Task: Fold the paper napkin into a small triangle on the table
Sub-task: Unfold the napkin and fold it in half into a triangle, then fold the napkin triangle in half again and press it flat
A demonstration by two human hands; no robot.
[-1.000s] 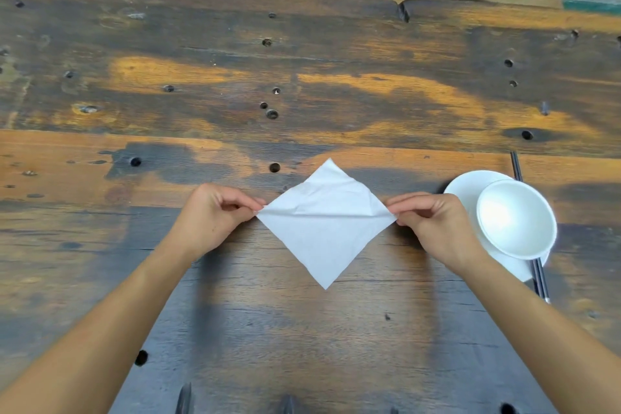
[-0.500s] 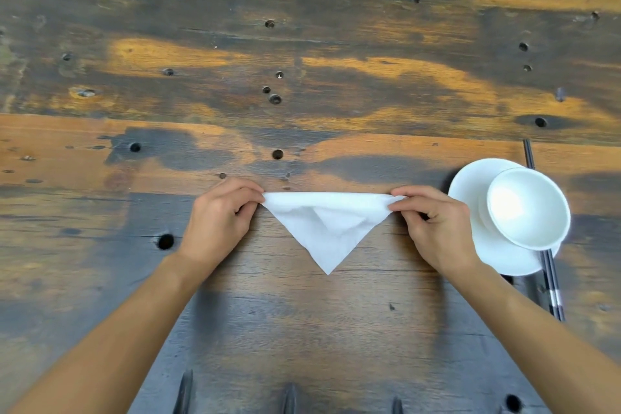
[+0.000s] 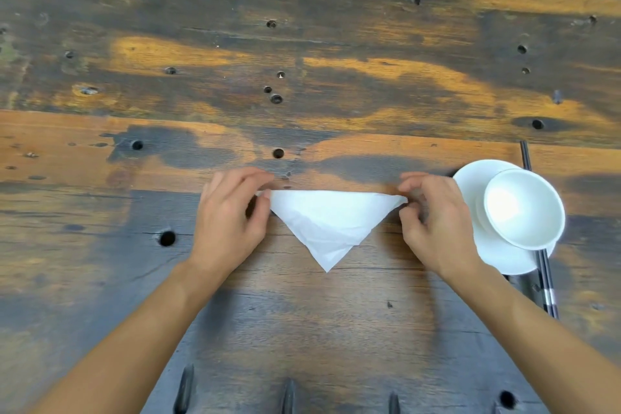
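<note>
Head view: napkin (image 3: 331, 223) lies flat on the table (image 3: 302, 329) as a triangle, point toward you. Your left hand (image 3: 232, 222) pinches its left corner; your right hand (image 3: 433, 222) has fingers loosely curled by the right corner, grip unclear. Next, probably: halve it, corners aligned. Thin, crinkly paper on rough wood.

both forearms bare; left hand (image 3: 232, 212) and right hand (image 3: 433, 215) apparently ringless
</note>
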